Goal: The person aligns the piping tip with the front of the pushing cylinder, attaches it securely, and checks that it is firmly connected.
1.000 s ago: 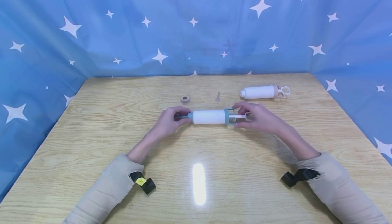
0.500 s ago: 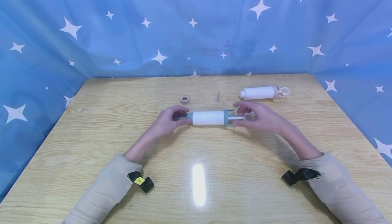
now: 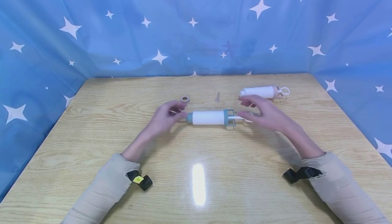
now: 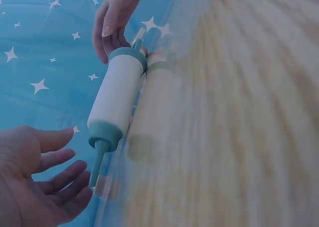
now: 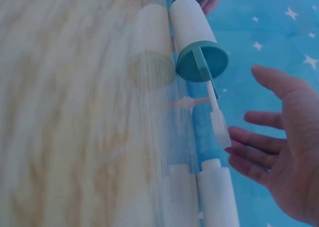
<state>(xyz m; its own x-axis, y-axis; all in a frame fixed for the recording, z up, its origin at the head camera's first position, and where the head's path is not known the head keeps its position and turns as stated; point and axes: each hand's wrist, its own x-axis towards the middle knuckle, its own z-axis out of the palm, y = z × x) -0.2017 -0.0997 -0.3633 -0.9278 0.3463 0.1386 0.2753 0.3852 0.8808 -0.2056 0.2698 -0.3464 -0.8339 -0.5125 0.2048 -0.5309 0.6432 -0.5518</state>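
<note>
A plunger syringe, seemingly an icing syringe [image 3: 208, 117], lies across the wooden table. Its barrel is white, its collar and slim nozzle [image 4: 99, 155] teal. From the teal end sticks a white plunger rod [image 5: 218, 118] with a flat handle. My left hand [image 3: 165, 116], fingers apart and loosely bent, hovers by the nozzle tip; in the left wrist view the fingertips come close to it, and contact is hard to tell. At the other end my right hand [image 3: 264, 113] has its thumb and fingers spread beside the plunger handle, gripping nothing.
Behind the right hand lies a second white syringe [image 3: 260, 92] with a pinkish collar and a loop handle. A small pinkish ring [image 3: 185, 98] and a small pinkish nozzle [image 3: 217, 97] rest further back. Blue star-patterned cloth [image 3: 196, 36] hangs behind the table.
Both hands have let go of the teal syringe and spread their fingers. The left has drawn slightly left and back; the right has lifted its fingers off the handle. The syringe stays put.
</note>
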